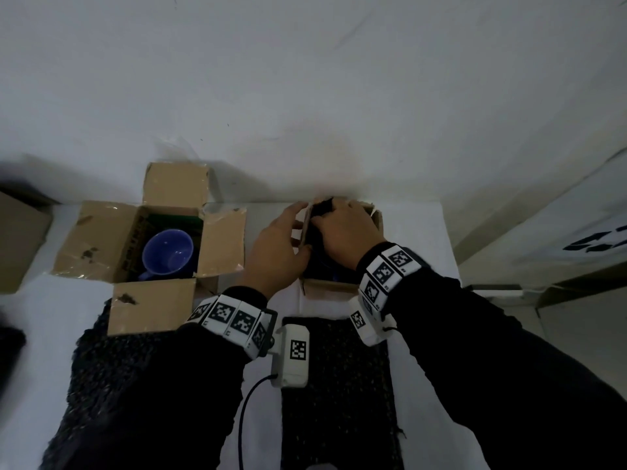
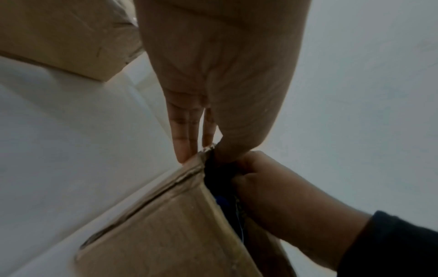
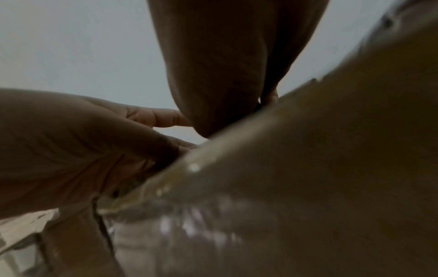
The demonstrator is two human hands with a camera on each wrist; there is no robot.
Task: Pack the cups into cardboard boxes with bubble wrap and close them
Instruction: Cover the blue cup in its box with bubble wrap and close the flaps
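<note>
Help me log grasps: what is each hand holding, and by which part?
Left hand holds the right-hand box's upright left flap; what the right hand grips inside cannot be told.

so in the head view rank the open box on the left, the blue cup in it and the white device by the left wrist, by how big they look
1. open box, flaps spread, largest.
2. blue cup and white device: look alike, and the device is nearer the camera, so unranked.

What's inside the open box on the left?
A blue cup lies inside the open box, with something dark green behind it. What's under the cup is hidden.
</note>
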